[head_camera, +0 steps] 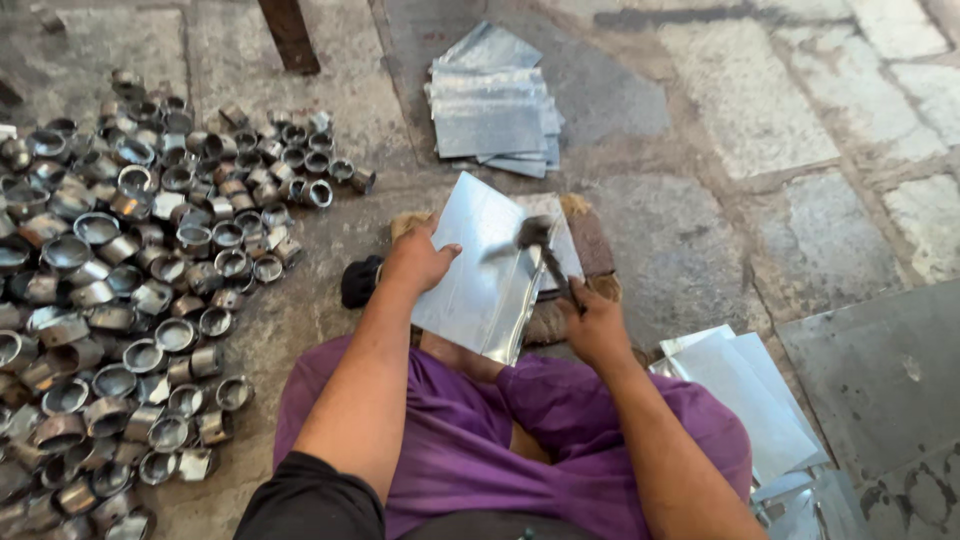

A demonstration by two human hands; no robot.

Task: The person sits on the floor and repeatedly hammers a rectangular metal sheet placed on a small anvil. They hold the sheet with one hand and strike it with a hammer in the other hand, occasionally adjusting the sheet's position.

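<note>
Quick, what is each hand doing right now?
Left hand: pressed on the metal sheet, holding its edge.
Right hand: shut on the hammer.

We see no packages, labels, signs or screens anywhere here
</note>
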